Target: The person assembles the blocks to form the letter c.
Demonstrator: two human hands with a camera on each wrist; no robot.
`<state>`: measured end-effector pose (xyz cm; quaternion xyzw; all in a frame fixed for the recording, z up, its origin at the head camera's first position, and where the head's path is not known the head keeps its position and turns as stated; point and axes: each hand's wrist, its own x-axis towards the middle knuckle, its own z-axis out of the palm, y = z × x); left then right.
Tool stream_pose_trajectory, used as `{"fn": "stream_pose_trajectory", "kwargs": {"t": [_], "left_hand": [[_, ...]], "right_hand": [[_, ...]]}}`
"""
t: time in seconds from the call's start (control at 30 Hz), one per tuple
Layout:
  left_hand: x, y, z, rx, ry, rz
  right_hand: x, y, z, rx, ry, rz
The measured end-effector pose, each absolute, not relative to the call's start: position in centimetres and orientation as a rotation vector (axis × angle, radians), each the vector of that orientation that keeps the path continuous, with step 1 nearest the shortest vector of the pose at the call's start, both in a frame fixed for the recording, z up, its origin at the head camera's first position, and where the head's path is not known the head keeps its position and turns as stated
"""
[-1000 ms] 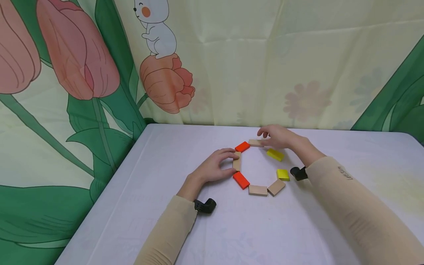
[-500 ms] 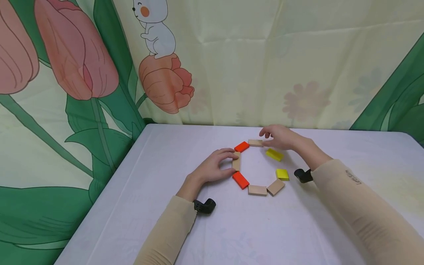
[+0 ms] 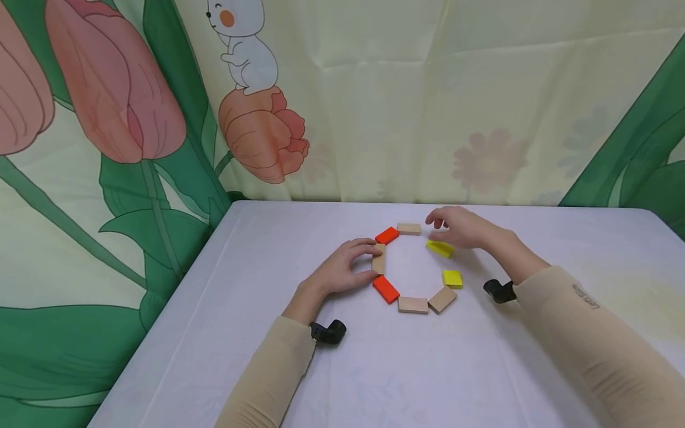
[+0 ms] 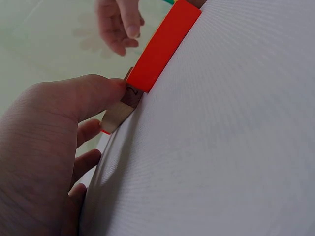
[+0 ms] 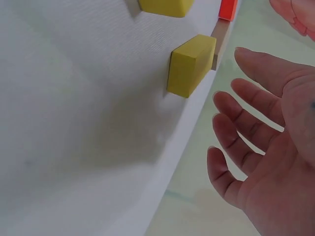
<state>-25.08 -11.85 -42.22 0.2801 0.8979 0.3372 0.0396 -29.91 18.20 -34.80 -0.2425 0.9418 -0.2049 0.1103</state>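
Several small blocks lie in a ring on the white table. My left hand [image 3: 342,270] holds the plain wooden block [image 3: 379,260] on the ring's left side, thumb at its near end and fingers at its far end. A red block [image 3: 387,235] stands beyond it and another red block [image 3: 386,289] on the near side. My right hand [image 3: 462,229] hovers apart from the blocks, fingers loosely bent around nothing. Just below it is a tilted yellow block [image 3: 440,248]. In the right wrist view, a gap separates that hand [image 5: 270,128] from the yellow block [image 5: 189,66].
A wooden block [image 3: 409,229] sits at the ring's far side. Along the near side are two wooden blocks [image 3: 413,305] and, at right, a second yellow block [image 3: 452,279]. Behind the table [image 3: 278,238] hangs a flower-printed curtain [image 3: 385,119].
My right hand has drawn back to the right, away from the far wooden block, which now shows whole. The left hand stays on its block. The head view has shifted slightly.
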Motion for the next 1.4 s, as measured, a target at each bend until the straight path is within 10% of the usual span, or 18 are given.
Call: {"fn": "stream_pose_trajectory", "kwargs": {"t": [1.4], "left_hand": [[-25.1,-11.9,-42.3,0.88,2.753,1.05]], "right_hand": [[-27.3,20.7,-36.8,-0.712,2.768,-0.65]]}}
